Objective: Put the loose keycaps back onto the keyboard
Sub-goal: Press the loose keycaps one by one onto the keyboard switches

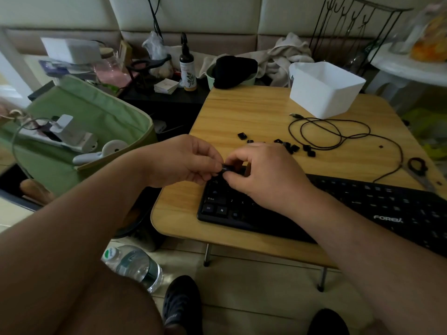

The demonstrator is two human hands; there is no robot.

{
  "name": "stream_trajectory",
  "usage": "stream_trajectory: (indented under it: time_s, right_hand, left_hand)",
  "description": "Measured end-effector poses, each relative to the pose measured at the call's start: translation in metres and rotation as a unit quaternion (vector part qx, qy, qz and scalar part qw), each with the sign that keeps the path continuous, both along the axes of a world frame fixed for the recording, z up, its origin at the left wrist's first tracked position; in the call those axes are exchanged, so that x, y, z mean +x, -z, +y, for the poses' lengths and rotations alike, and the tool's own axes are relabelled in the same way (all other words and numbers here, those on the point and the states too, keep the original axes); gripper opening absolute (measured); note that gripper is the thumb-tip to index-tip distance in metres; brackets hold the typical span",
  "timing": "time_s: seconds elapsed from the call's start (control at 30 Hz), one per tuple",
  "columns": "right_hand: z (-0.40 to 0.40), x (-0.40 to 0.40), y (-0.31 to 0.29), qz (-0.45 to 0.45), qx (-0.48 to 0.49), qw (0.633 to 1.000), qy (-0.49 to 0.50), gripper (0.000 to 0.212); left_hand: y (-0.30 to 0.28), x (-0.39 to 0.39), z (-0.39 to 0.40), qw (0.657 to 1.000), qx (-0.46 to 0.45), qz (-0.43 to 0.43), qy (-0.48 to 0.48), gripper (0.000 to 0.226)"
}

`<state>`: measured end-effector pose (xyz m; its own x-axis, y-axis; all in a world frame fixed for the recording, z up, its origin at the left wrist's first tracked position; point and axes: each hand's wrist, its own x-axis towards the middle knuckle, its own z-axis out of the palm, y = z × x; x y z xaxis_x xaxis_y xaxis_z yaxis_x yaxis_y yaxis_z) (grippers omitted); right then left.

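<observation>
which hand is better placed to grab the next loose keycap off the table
Probably the right hand: the loose keycaps lie just beyond its knuckles, while the left hand sits farther off at the keyboard corner. Both now pinch one keycap.

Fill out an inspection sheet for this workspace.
Surface: wooden table, low, on metal legs.
Job's things: black keyboard at near edge; loose keycaps scattered behind the hands; one keycap pinched by both hands over the keyboard's left end.
Clutter: white bin, scissors.
Grippers: left hand and right hand both pinch the keycap.
Cables: black cable coiled on table.
Surroundings: green bag, water bottle on floor.
</observation>
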<state>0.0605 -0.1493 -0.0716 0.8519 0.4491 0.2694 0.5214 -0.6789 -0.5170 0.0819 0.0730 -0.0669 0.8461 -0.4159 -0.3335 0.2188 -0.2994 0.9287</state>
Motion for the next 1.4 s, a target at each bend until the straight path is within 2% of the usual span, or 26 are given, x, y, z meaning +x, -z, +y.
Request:
stream_trajectory:
  time_s: [0.1, 0.2, 0.37, 0.63, 0.77, 0.97, 1.07, 1.2, 1.4]
  right_hand:
    - [0.006, 0.0, 0.001, 0.004, -0.02, 1.0, 0.004, 0.017]
    - [0.01, -0.001, 0.005, 0.008, -0.041, 0.999, 0.0, 0.024]
    - [0.015, -0.005, 0.013, 0.016, -0.099, 0.995, -0.009, 0.027]
    - [0.02, -0.006, 0.019, 0.094, -0.045, 0.994, 0.022, 0.019]
    - [0.021, -0.007, 0.019, 0.127, -0.027, 0.991, 0.032, 0.016]
    - [0.021, -0.009, 0.019, 0.083, -0.041, 0.995, 0.04, 0.013]
    - [0.022, -0.013, 0.015, 0.052, -0.106, 0.993, 0.021, 0.018]
    - [0.024, -0.016, 0.008, -0.033, -0.211, 0.977, -0.008, 0.028]
    - [0.023, -0.017, 0.009, -0.05, -0.228, 0.972, -0.011, 0.029]
  left_hand:
    - [0.001, 0.001, 0.013, 1.0, -0.003, 0.017, -0.02, 0.017]
    - [0.003, 0.003, 0.027, 0.999, 0.015, 0.02, -0.034, 0.019]
    - [0.011, 0.003, 0.031, 0.986, 0.14, -0.06, -0.061, 0.008]
    - [0.005, -0.007, 0.012, 0.978, 0.2, -0.054, 0.013, 0.025]
    - [0.003, -0.01, 0.007, 0.974, 0.22, -0.055, 0.027, 0.024]
    - [0.003, -0.01, 0.006, 0.971, 0.229, -0.054, 0.028, 0.025]
    - [0.003, -0.008, 0.005, 0.97, 0.237, -0.048, 0.032, 0.024]
    - [0.006, -0.004, 0.004, 0.969, 0.242, -0.038, 0.036, 0.022]
    - [0.007, -0.002, 0.001, 0.968, 0.248, -0.03, 0.029, 0.026]
